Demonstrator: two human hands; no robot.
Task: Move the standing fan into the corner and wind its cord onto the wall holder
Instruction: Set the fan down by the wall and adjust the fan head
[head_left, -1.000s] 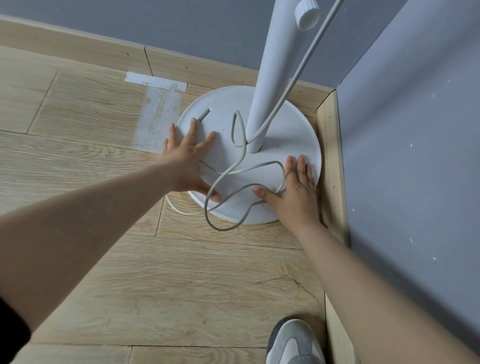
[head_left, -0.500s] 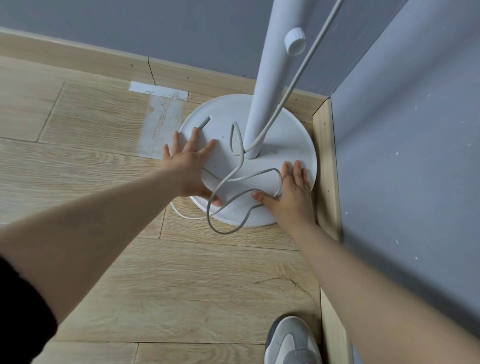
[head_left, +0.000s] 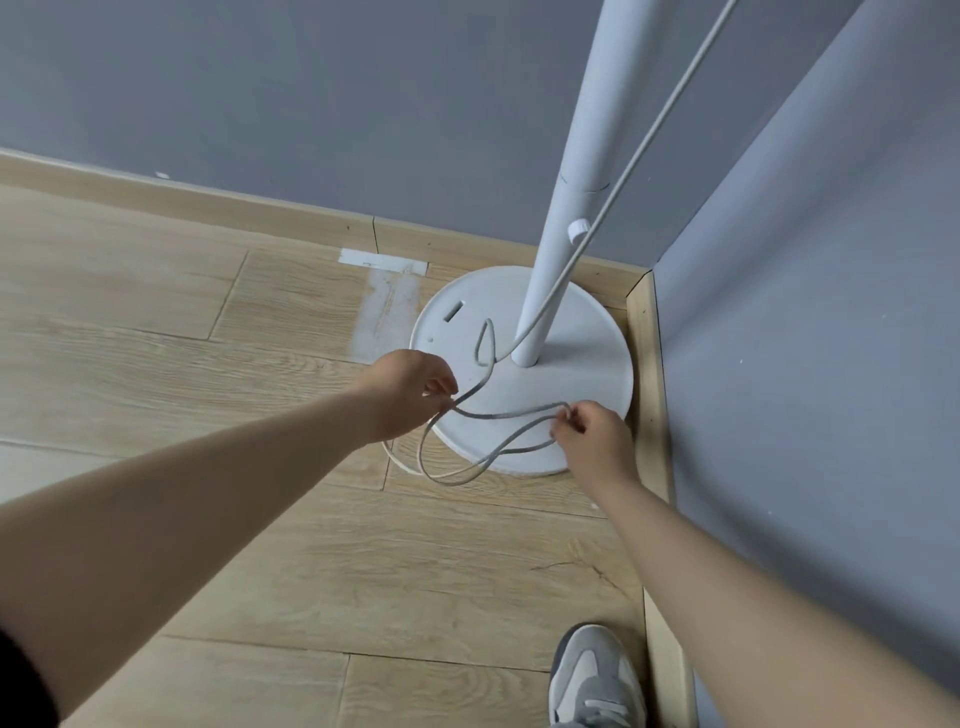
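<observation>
Fan base (head_left: 584, 382): white round disc, flat on the wood floor (head_left: 311, 545), sitting in the corner just beyond both hands. Its far edge is near the skirting board (head_left: 260, 213), its right edge just beside the skirting strip that runs past the right hand.

Pole (head_left: 550, 270) rises from the base beyond the hands, tilted in this view, with a small white knob (head_left: 576, 230) on its side.

Cord (head_left: 496, 416): grey-white. One run goes up along the pole and out of frame at the top. The rest lies in loose loops on the near half of the base and spills onto the floor between the hands and on the near side of them.

Left hand (head_left: 410, 395): fingers curled, pinching the cord at the near-left edge of the base. Right hand (head_left: 592, 431): fingers curled, pinching a cord loop over the near-right edge of the base. One strand sags between the two hands.

Around: grey wall (head_left: 311, 104) beyond the hands, second grey wall (head_left: 831, 312) right of the right hand. A white tape strip (head_left: 383, 261) and a pale scuffed patch lie on the floor beyond the left hand. A grey-and-white shoe (head_left: 597, 680) stands under the right forearm. A black sleeve edge (head_left: 21, 686) shows on the left arm.
</observation>
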